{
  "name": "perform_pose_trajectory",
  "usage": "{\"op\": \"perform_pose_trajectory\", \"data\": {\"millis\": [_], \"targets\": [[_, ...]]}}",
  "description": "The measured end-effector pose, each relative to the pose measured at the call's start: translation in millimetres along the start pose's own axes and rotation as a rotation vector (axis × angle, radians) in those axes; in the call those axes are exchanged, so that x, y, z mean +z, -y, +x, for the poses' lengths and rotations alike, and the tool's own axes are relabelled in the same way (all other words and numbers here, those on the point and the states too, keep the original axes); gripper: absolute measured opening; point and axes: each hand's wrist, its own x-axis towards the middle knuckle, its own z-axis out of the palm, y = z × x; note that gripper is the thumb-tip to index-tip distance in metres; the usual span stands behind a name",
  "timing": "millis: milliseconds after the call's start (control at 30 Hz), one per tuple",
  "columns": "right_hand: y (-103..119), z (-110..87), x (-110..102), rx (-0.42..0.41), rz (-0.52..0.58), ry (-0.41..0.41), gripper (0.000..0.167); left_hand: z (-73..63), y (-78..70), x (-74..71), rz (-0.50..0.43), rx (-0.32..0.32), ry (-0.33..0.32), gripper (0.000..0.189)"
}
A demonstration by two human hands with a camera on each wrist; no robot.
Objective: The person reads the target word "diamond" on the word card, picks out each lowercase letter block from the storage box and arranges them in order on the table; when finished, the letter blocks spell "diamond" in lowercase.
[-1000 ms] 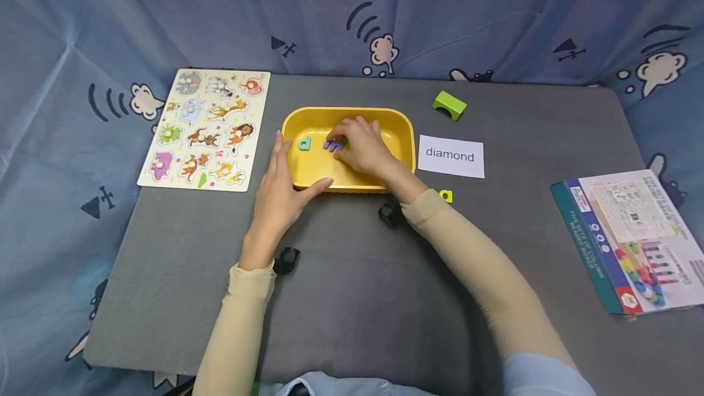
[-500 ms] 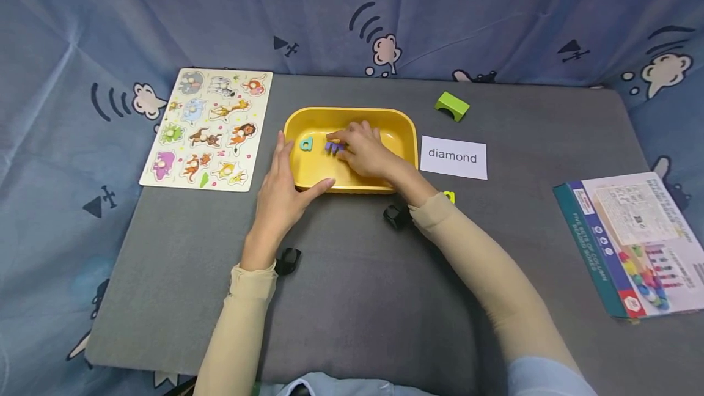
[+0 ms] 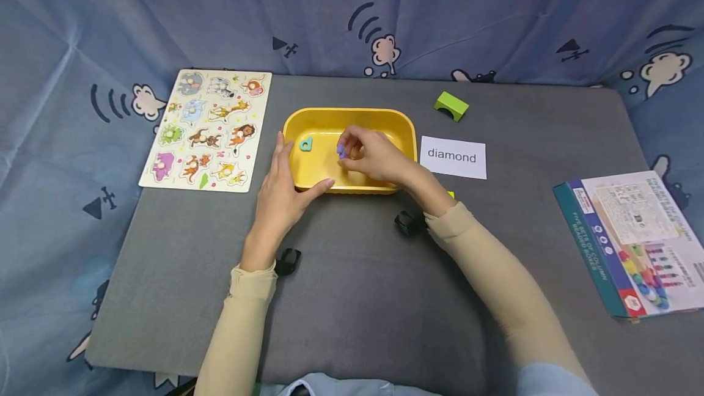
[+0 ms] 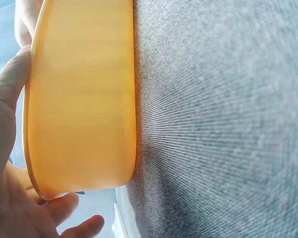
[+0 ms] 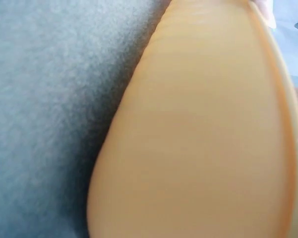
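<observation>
Over the yellow tray [image 3: 379, 120], my right hand [image 3: 381, 156] pinches a small purple letter m [image 3: 341, 152] between thumb and fingers, which partly cover it. A teal letter d [image 3: 305, 144] lies on the tray floor at the left. My left hand [image 3: 282, 191] is spread at the tray's front left corner, its thumb along the front rim and its fingers against the left side. The left wrist view shows that thumb [image 4: 12, 74] touching the rim. Only the tray's outer wall [image 5: 188, 124] fills most of the right wrist view; the letter is hidden there.
A white card [image 3: 453, 157] reading "diamond" lies right of the tray, with a green arched block [image 3: 451, 106] behind it. A yellow piece [image 3: 451, 195] is mostly covered by the right arm. An animal puzzle board [image 3: 206, 130] lies left, a boxed bead set [image 3: 632, 243] far right.
The right hand has picked up the purple letter m from the tray floor and drawn back slightly to the right, turning the letter. The left hand stays at the corner.
</observation>
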Motion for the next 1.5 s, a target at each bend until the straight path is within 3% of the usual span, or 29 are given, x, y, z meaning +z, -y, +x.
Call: {"op": "perform_pose_trajectory", "data": {"millis": [600,800,1000,1333,1500], "targets": [[-11.4,-73.5,-36.3,-0.014,0.171,-0.221,0.03,-0.5,3.5,1.2,-0.019,0.007,-0.007,0.111],[-16.5,-95.3,-45.4,0.023,0.132,-0.271,0.041,-0.7,4.1,1.2,-0.015,0.014,-0.016,0.111],[-20.9,-113.4,-51.2,0.058,0.111,-0.305,0.04,-0.4,3.2,0.8,-0.014,0.013,-0.01,0.111],[-41.0,-136.7,-58.2,-0.011,-0.033,-0.412,0.036,0.5,2.2,0.5,-0.015,0.01,-0.001,0.112],[-53.1,-149.4,-62.3,0.036,-0.091,-0.442,0.04,0.5,0.7,0.2,-0.013,0.009,0.007,0.112]]}}
